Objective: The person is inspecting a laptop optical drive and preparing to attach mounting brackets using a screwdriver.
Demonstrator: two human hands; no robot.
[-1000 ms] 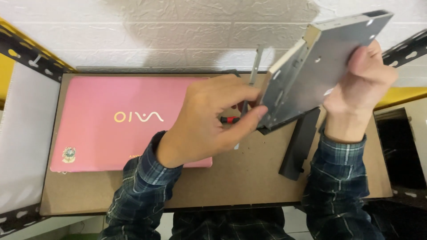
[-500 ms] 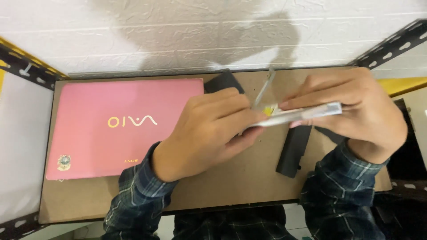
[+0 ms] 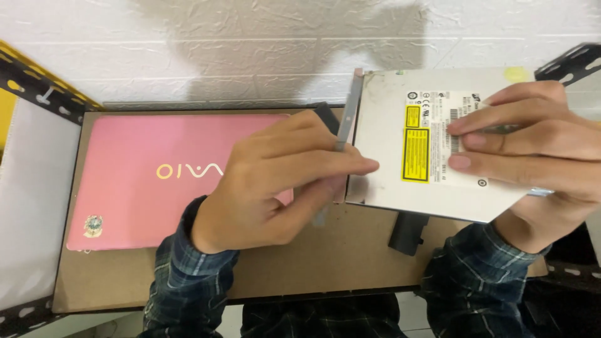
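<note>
Cardboard (image 3: 350,263) covers the shelf surface, and it carries everything else. On its left part lies a closed pink laptop (image 3: 150,175), flat, with a small round sticker near its front left corner. Behind the shelf stands a white brick wall (image 3: 219,50), and black metal shelf rails (image 3: 37,94) run at both upper corners.

The flat grey disc drive (image 3: 400,144) is held in the air above the right part of the cardboard, with its label side up and a yellow sticker on it. It hides most of a black bar (image 3: 408,233), which lies on the cardboard; only the near end of this bar shows under the drive.

The right hand (image 3: 538,163) grips the drive at its right side, with the fingers pressed flat on the label and the thumb below. The left hand (image 3: 282,181) is closed around a thin grey metal strip (image 3: 347,125), which stands along the left edge of the drive; the fingers pinch it from the top. This hand covers the right edge of the laptop. Both arms wear dark checked sleeves (image 3: 188,275).
</note>
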